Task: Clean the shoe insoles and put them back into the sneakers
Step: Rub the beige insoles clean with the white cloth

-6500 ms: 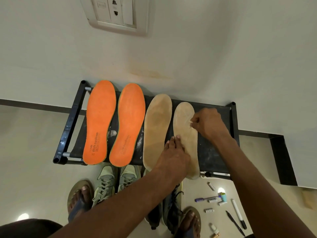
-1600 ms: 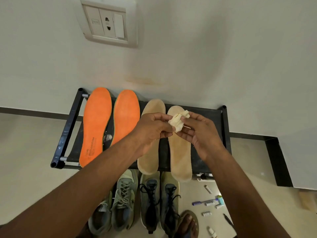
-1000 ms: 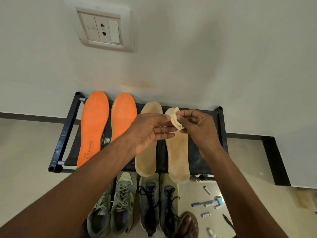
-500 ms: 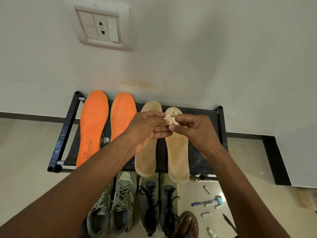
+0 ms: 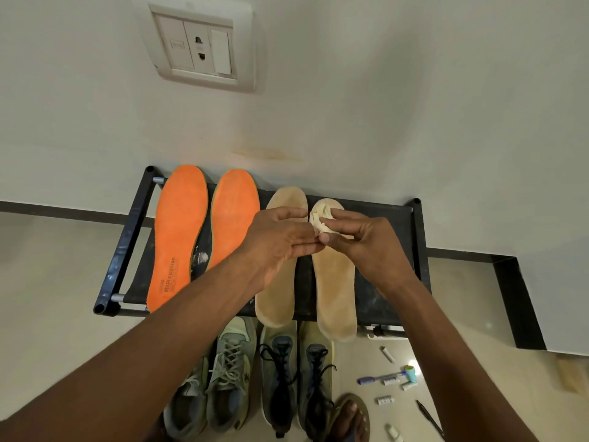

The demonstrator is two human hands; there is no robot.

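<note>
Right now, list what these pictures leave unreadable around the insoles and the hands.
Head view only:
- Left beige insole: its middle is hidden behind the left hand.
- Wad of cloth or tissue: the right hand covers much of it; material unclear.
- Light laced sneakers: heels hidden by the left forearm.
- Small items on the floor: too small to identify.
- Sneaker interiors: not visible.

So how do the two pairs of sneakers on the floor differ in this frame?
The left pair of sneakers is light grey-green with pale laces; the right pair of sneakers is darker, blue-grey with black laces and a yellowish edge. The left pair is partly hidden behind the left forearm; the right pair shows almost whole. Both stand side by side on the floor, toes toward the black rack.
</note>
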